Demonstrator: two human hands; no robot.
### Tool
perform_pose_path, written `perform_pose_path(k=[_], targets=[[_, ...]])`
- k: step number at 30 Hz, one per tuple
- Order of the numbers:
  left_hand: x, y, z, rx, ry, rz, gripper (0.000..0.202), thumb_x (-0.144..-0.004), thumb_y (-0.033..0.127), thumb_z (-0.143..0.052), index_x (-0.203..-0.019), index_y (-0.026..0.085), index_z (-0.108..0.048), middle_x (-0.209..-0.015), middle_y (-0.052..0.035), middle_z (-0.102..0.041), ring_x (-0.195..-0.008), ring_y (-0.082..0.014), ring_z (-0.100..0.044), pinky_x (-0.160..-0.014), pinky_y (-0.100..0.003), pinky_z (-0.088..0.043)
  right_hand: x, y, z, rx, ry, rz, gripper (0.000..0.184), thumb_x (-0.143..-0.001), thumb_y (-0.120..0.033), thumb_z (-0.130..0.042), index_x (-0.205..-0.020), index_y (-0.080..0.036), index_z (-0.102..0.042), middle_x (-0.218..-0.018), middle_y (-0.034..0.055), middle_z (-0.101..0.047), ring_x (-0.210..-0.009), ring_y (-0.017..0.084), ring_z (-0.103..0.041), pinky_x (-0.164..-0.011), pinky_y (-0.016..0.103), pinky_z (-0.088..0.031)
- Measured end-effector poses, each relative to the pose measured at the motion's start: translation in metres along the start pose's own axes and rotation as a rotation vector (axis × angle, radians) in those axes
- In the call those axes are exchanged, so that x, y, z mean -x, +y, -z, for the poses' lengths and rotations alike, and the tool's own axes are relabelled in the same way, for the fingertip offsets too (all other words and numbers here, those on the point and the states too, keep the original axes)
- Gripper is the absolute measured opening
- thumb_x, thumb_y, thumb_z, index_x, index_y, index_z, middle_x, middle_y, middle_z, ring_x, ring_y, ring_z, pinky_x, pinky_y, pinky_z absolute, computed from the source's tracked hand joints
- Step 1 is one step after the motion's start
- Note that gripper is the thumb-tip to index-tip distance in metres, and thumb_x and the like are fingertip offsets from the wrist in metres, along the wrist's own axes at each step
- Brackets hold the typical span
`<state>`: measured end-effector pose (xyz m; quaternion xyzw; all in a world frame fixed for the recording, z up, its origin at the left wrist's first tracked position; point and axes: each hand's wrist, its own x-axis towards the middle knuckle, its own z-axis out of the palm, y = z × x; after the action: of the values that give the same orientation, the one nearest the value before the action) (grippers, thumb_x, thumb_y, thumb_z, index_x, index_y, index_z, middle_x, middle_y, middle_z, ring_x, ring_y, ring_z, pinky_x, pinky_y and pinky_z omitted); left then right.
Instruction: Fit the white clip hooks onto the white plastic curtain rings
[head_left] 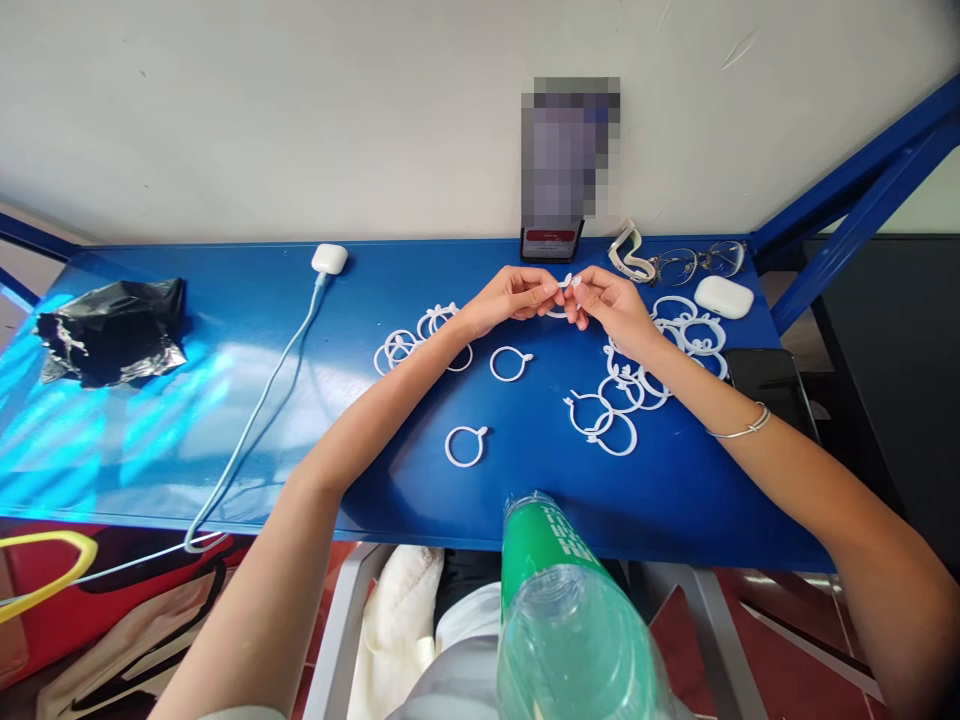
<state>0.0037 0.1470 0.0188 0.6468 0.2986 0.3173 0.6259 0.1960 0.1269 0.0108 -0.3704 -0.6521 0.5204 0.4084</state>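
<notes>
Near the back of the blue table, both my hands hold one white plastic ring by its two ends. My left hand pinches one end between thumb and fingers. The other end sits in the closed fingers of my right hand. Fingers hide much of this ring. Below lie two separate closed white rings, one upper and one nearer me. Beside my left forearm is a small group of rings. Under and around my right forearm lies a bigger pile of rings, some with open ends.
On the blue table are a black plastic bag, a white charger with its cable, a blurred upright phone, glasses, a white case and a dark phone. A green bottle stands close to me.
</notes>
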Motion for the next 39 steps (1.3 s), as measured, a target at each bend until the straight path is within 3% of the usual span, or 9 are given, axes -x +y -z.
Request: perform_pose_path(k=[7,12,20,29,39], targets=[[0.0009,0.0003,0.0006,0.059,-0.106,0.010,0.055,-0.075,0.065,-0.064,-0.066,0.011,-0.062,-0.052,0.0032,-0.043,-0.045,-0.0036,-0.030,-0.044,-0.020,-0.020,-0.0010,-0.0021,0.0024,-0.180,-0.133,-0.033,0.045,-0.076,-0.062,-0.068,-0.075,-0.018,-0.060,-0.061,-0.0012,-0.055,-0.053,0.009,-0.047,-0.049,0.022,-0.039],[0.0023,0.0015,0.0012,0.034,-0.137,0.023,0.055,-0.074,0.064,-0.066,-0.063,0.010,-0.062,-0.051,0.0027,-0.045,-0.046,-0.0040,-0.033,-0.045,-0.020,-0.023,-0.0008,-0.0024,0.0032,-0.226,-0.143,-0.042,0.041,-0.074,-0.056,-0.074,-0.074,-0.016,-0.063,-0.062,-0.0014,-0.054,-0.056,0.009,-0.047,-0.051,0.021,-0.038],[0.0017,0.0003,0.0036,-0.040,-0.176,0.044,0.053,-0.075,0.061,-0.067,-0.063,0.010,-0.060,-0.058,-0.0002,-0.052,-0.048,-0.0040,-0.038,-0.046,-0.021,-0.025,-0.0011,0.0006,0.0049,-0.193,-0.172,-0.075,0.035,-0.076,-0.049,-0.076,-0.078,-0.016,-0.066,-0.064,-0.0014,-0.055,-0.058,0.009,-0.047,-0.054,0.021,-0.037],[0.0031,0.0033,0.0025,-0.067,-0.202,0.029,0.055,-0.080,0.062,-0.061,-0.055,0.013,-0.050,-0.056,0.0019,-0.045,-0.048,-0.0046,-0.035,-0.047,-0.022,-0.026,-0.0010,0.0025,0.0057,-0.152,-0.208,-0.067,0.035,-0.081,-0.050,-0.070,-0.076,-0.016,-0.065,-0.057,-0.0037,-0.049,-0.055,0.008,-0.042,-0.054,0.023,-0.035],[0.0020,0.0005,0.0031,-0.043,-0.245,0.039,0.054,-0.078,0.063,-0.063,-0.063,0.012,-0.058,-0.051,0.0041,-0.040,-0.046,-0.0050,-0.031,-0.045,-0.022,-0.024,-0.0009,-0.0006,0.0056,-0.107,-0.289,-0.049,0.040,-0.082,-0.054,-0.067,-0.075,-0.015,-0.064,-0.062,-0.0022,-0.053,-0.053,0.008,-0.042,-0.052,0.023,-0.034]])
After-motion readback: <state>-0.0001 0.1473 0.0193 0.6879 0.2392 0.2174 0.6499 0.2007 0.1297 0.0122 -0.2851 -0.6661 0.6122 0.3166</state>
